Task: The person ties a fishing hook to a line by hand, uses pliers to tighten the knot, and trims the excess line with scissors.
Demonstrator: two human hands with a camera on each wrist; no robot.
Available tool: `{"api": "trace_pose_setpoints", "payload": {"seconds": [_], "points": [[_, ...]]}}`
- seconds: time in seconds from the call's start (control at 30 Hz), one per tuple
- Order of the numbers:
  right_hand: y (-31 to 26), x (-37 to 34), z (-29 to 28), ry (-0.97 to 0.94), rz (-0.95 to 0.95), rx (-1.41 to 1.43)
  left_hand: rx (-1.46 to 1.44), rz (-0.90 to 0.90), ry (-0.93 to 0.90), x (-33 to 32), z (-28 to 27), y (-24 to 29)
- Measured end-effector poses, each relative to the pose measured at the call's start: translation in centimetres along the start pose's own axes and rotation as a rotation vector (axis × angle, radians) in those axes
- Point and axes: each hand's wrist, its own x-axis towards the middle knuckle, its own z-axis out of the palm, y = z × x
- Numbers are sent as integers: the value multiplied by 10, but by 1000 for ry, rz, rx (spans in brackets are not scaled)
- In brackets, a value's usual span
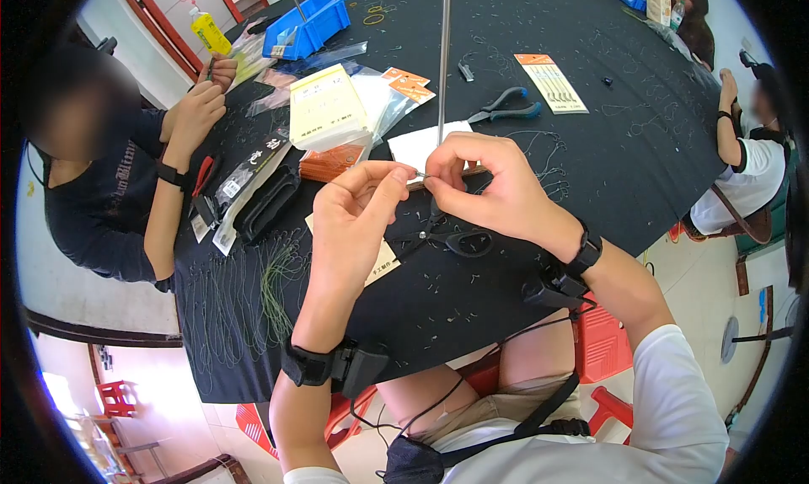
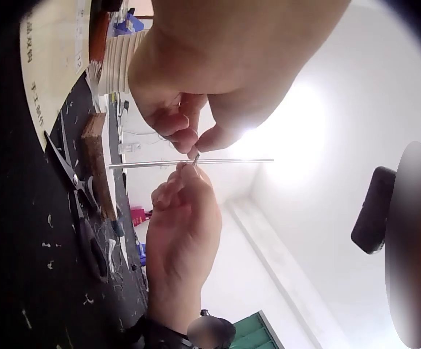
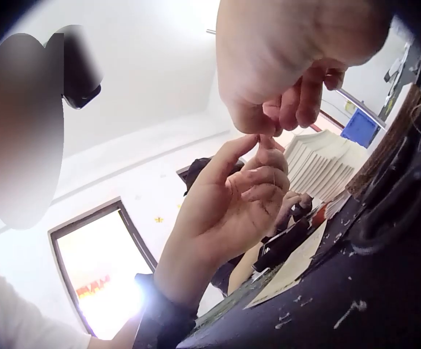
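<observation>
Over the table's near half, my left hand (image 1: 354, 223) and right hand (image 1: 497, 181) meet fingertip to fingertip. Thumb and forefinger of each pinch a small thin dark piece (image 1: 420, 175), mostly hidden by the fingertips; I cannot tell its kind. In the left wrist view the piece shows between the left hand (image 2: 203, 94) above and the right hand (image 2: 185, 225) below. Right behind the fingers rises a thin metal rod (image 1: 444, 54) by a wooden block with a white top (image 1: 413, 147). Black-handled scissors (image 1: 466, 243) lie beneath the hands.
Blue-handled pliers (image 1: 510, 109) and a card of fish hooks (image 1: 552, 84) lie beyond. Left are a stack of pale yellow cards (image 1: 327, 105), a blue bin (image 1: 308, 27) and green line loops (image 1: 274, 286). Another person (image 1: 101, 164) sits at the left; others sit far right.
</observation>
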Motion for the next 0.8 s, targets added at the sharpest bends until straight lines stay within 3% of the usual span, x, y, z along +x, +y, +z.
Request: {"api": "trace_pose_setpoints", "payload": {"seconds": [0.13, 0.33, 0.8], "points": [[1, 2, -6, -101, -27, -32, 173, 106, -40, 3, -8, 0], [3, 5, -9, -229, -133, -96, 377, 17, -215, 4, -15, 1], [2, 5, -12, -234, -95, -93, 283, -16, -234, 4, -16, 1]]}}
